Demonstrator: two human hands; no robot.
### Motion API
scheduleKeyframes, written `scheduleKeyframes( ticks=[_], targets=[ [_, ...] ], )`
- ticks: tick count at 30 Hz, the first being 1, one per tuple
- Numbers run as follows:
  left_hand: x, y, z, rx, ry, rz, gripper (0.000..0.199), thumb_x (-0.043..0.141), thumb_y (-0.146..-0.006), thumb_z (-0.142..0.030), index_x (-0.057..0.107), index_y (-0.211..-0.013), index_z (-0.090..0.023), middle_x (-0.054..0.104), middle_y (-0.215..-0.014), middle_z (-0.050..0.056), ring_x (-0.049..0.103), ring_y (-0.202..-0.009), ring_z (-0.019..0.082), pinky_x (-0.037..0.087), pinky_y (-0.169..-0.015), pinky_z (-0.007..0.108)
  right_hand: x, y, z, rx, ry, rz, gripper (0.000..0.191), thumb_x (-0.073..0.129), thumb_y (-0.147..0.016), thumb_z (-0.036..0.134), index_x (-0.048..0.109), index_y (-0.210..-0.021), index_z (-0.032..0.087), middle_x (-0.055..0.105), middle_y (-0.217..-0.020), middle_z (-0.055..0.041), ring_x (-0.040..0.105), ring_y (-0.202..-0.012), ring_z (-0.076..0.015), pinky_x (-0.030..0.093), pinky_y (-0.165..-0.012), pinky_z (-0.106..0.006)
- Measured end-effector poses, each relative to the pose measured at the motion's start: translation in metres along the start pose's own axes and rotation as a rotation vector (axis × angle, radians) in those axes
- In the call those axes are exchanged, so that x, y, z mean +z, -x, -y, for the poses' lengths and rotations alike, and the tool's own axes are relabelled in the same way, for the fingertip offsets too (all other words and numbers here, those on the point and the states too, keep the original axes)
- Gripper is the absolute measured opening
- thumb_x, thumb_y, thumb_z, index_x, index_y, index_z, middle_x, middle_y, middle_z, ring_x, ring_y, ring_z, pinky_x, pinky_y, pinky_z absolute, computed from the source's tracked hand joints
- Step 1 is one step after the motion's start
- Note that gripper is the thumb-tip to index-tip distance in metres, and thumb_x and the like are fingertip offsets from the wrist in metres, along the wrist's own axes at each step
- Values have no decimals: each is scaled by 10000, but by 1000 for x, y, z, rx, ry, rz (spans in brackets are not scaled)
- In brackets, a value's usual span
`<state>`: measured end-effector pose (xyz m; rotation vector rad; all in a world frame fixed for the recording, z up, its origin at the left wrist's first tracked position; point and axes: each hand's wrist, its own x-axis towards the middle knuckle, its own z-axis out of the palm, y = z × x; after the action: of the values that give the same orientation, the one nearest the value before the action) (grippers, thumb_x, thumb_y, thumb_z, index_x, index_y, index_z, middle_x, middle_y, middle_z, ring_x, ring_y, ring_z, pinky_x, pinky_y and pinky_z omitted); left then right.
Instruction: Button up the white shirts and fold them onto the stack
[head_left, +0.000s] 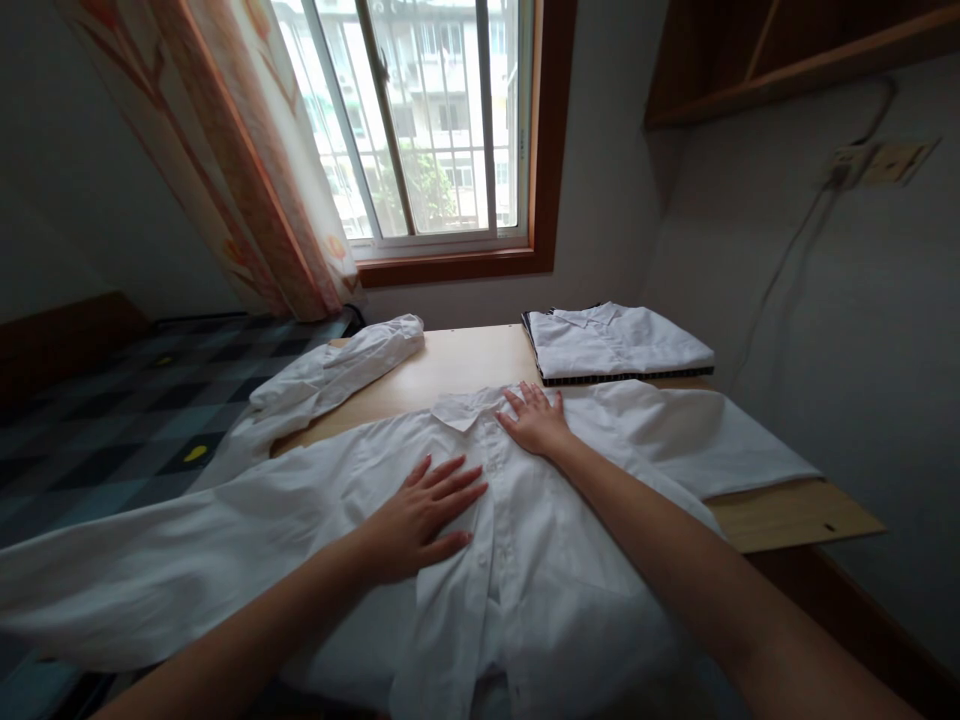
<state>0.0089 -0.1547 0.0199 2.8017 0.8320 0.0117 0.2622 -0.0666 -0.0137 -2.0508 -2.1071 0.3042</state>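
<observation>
- White shirt (517, 590), spread front side up across the worktop (480, 355), its lower part closest to the camera and passing over the near edge.
- Its cloth is plain and thin, with soft creases over the body and sleeves; small pale buttons run down the front strip, and the two front edges part toward the hem.
- The pointed collar (466, 408) faces the far edge. One sleeve (142, 565) stretches out past the left edge; the other sleeve (720, 440) lies toward the near right corner, leaving that corner's wood bare.
- The left hand (429, 512) lies palm down on the shirt's chest, left of the buttons, fingers nearly straight, slightly apart and pointing to the right; its forearm comes in from the lower left.
- The right hand (538, 422) rests palm down just beside the collar, farther from the camera, fingers spread toward the far edge; its forearm slants in from the lower right.
- Both hands are opened flat against the cloth, gripping nothing.
- Near the far right corner sits a folded white shirt (622, 340) on a dark, patterned item (600, 379).
- At the far left corner, a rumpled white garment (345, 365) trails over the left edge beside a checked bed (90, 430).
</observation>
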Motion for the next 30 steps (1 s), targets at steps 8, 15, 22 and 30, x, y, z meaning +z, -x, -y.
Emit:
scheduleKeyframes(
  ticks=[8,15,22,30],
  targets=[
    [-6,20,-9,80,55,21,520,421,-1008,-384,320,-1517,-424,315,-1599,-34,229,-1501,245,123,-1231,525,2,-3,-1,-18,-8,-9,677,223,-974,632,242,-1570,311,103,-1666,-71,64,-1527,-247,5,-1170,-596],
    [-28,32,-16,56,302,124,365,502,-970,-410,612,-1318,-401,516,-1482,-24,332,-1461,262,219,-1210,513,4,-5,-2,-17,3,-12,682,216,-972,641,237,-1571,316,101,-1667,-65,57,-1527,-241,11,-1171,-593],
    [-57,-20,-17,-135,303,-147,292,487,-956,-341,726,-1087,-236,776,-933,24,694,-772,162,543,-764,288,0,-4,1,-4,10,4,678,207,-978,626,218,-1577,308,73,-1670,-62,45,-1528,-236,2,-1177,-575],
    [-5,-100,-30,-26,-100,-351,239,477,-923,-200,709,-974,-176,713,-1001,105,629,-980,245,514,-933,418,2,-4,0,-27,18,-54,629,259,-996,563,264,-1566,296,151,-1658,-84,112,-1520,-258,46,-1175,-591]
  ],
)
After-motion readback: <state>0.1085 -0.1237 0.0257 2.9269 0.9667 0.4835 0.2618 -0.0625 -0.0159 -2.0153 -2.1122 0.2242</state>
